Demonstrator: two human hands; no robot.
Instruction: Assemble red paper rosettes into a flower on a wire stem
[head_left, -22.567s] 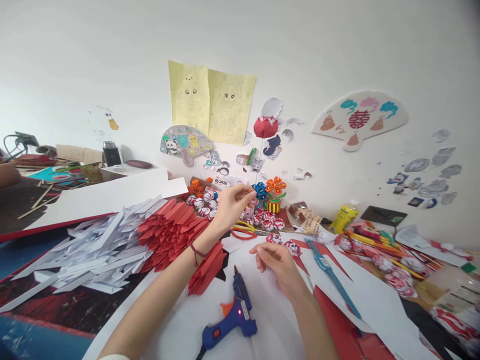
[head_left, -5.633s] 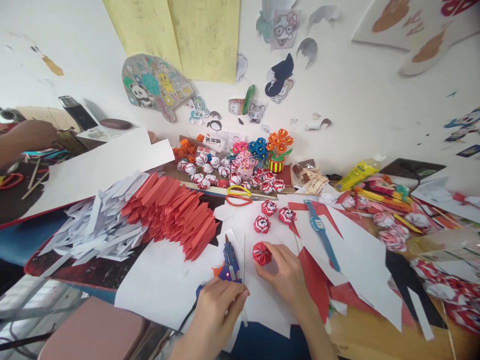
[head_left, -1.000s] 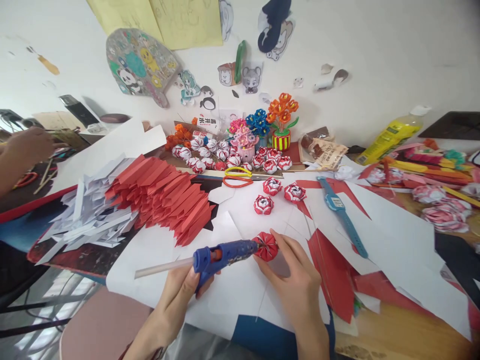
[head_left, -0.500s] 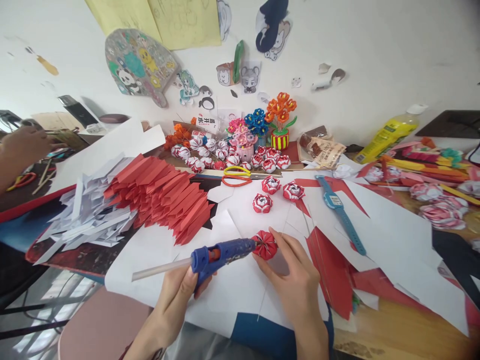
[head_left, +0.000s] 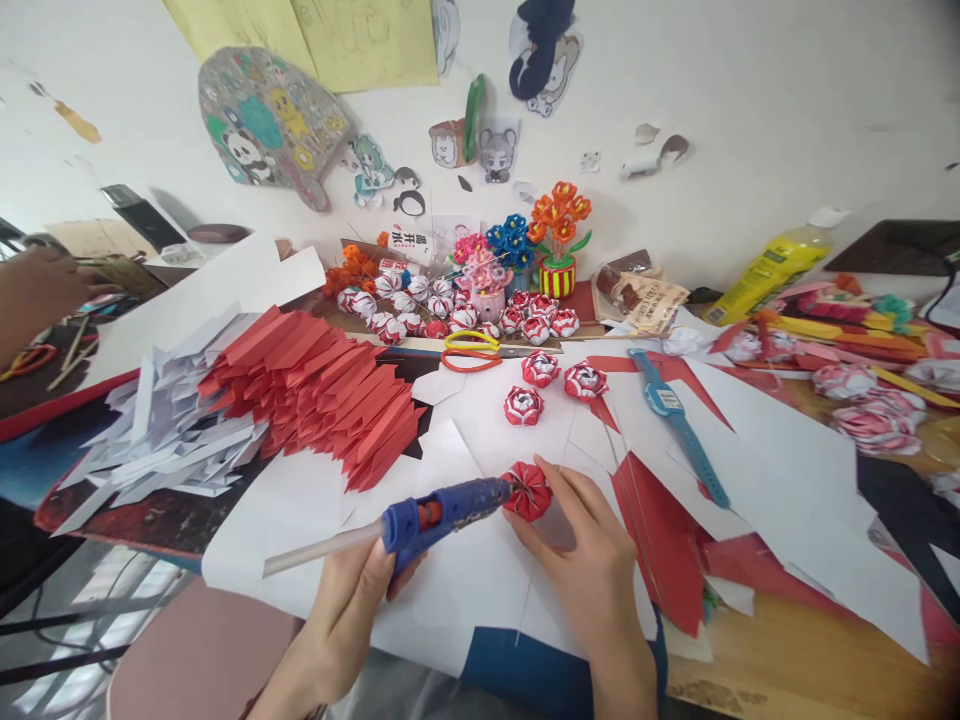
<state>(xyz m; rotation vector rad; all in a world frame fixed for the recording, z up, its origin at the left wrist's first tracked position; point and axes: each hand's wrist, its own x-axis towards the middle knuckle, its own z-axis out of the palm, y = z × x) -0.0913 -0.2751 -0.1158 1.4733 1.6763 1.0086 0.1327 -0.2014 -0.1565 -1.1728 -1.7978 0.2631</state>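
My left hand (head_left: 356, 595) is wrapped round the handle of a blue glue gun (head_left: 442, 512), with a pale glue stick (head_left: 322, 550) poking out of its back end. The nozzle meets the middle of a red paper flower (head_left: 534, 500), whose folded underside faces up. Thumb and fingers of my right hand (head_left: 581, 540) pinch this flower at its right side, just above the white paper (head_left: 450, 590). Beyond it lie three red-and-white paper flowers (head_left: 523, 405).
Folded red paper strips (head_left: 315, 385) and white strips (head_left: 172, 410) are heaped at left. Scissors (head_left: 471, 350) lie behind the flowers. A blue watch (head_left: 679, 425) and red paper sheets (head_left: 660, 540) are at right. Another person's hand (head_left: 41, 290) shows at far left.
The view has shifted slightly. Both hands, the glue gun and the flower keep nearly the same positions, with the nozzle still at the flower's middle.
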